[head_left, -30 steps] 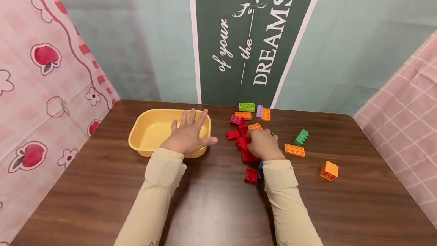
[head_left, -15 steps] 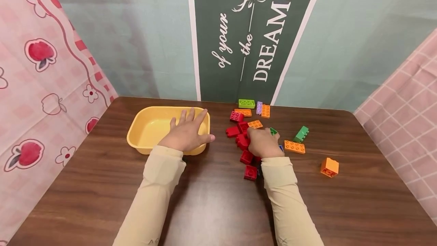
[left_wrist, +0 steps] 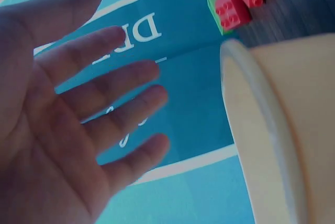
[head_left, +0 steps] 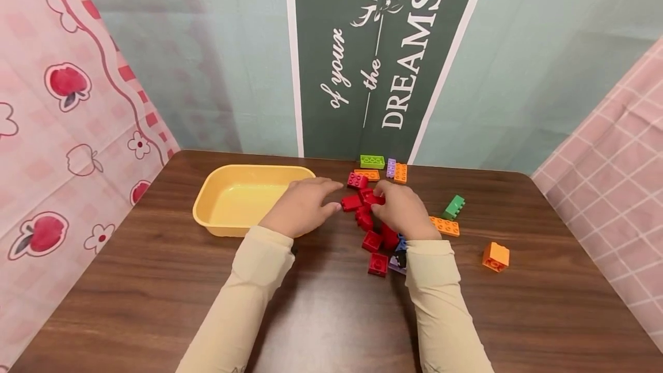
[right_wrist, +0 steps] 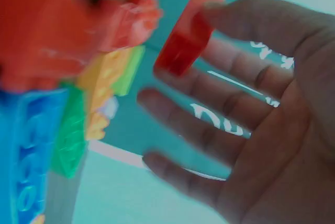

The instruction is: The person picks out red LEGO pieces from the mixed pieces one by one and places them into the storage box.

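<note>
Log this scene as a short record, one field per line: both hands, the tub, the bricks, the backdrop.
Left hand: fingers apart, holding nothing, near the yellow tub
Right hand: pinching a red brick between thumb and fingers
Yellow tub: on the wooden table, left of all the bricks
Other red bricks: loose cluster by the right hand
Green brick: right of the right hand
Orange block: farthest right of the bricks
Backdrop: cloth printed with "DREAMS"
</note>
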The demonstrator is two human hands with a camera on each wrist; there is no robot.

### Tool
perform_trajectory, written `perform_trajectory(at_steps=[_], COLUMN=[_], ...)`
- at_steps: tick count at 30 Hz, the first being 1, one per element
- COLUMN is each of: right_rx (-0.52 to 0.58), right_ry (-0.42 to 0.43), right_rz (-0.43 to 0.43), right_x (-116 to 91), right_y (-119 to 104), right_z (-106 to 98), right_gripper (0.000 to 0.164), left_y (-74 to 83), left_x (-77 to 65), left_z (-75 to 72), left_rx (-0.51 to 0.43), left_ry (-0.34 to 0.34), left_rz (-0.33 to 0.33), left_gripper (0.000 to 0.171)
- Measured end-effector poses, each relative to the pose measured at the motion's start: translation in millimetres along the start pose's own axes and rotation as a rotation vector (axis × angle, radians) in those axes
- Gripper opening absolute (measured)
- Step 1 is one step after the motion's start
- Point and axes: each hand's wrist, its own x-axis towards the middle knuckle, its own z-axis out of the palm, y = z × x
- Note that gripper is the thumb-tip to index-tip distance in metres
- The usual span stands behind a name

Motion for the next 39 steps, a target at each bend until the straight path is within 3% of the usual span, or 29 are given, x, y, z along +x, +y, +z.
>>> perform_trajectory(at_steps=[3,7,15,20,23,27,33,36,39], right_rx=[0.109,0.216,0.319,0.310,0.299,0.289,0.255,0.255,0.256], right_ry=[0.005,0.006,-0.013,0.008,0.012,-0.007,-0.056,-0.067,-0.070], right_rz=[-0.089,-0.170,-0.188,-0.219,-0.231,-0.224,-0.186,-0.177,-0.170], right_x=[-3.3,-11.1,-21.1,-19.2,-17.9,-17.2,-17.5,-17.7,-17.8], right_y=[-11.6,-28.1,-36.1,-37.8,-38.7,-39.7,-39.1,-38.9,-38.5], right_z=[-7.6,-16.9,-26.5,-23.9,-22.5,-22.1,-20.7,-19.7,-19.4], right_gripper=[0.029,0.024,0.024,0.020,0.020,0.026,0.033,0.032,0.031], left_y=[3.0,7.4,11.6,9.4,5.5,-5.9,-31.4,-39.7,-41.7], left_x=[2.7,3.7,2.8,1.6,-0.4,-5.2,-13.9,-16.3,-15.6], left_z=[3.9,6.7,2.2,-1.4,-6.0,-15.3,-27.4,-29.7,-28.6], left_rx=[0.014,-0.001,-0.060,-0.144,-0.182,-0.159,-0.103,-0.087,-0.098], left_ry=[0.037,0.057,0.091,0.090,0.083,0.079,0.090,0.067,0.024], left_rz=[0.056,0.076,0.127,0.112,0.076,-0.020,-0.242,-0.364,-0.436], left_gripper=[0.050,0.052,0.046,0.043,0.043,0.046,0.047,0.047,0.047])
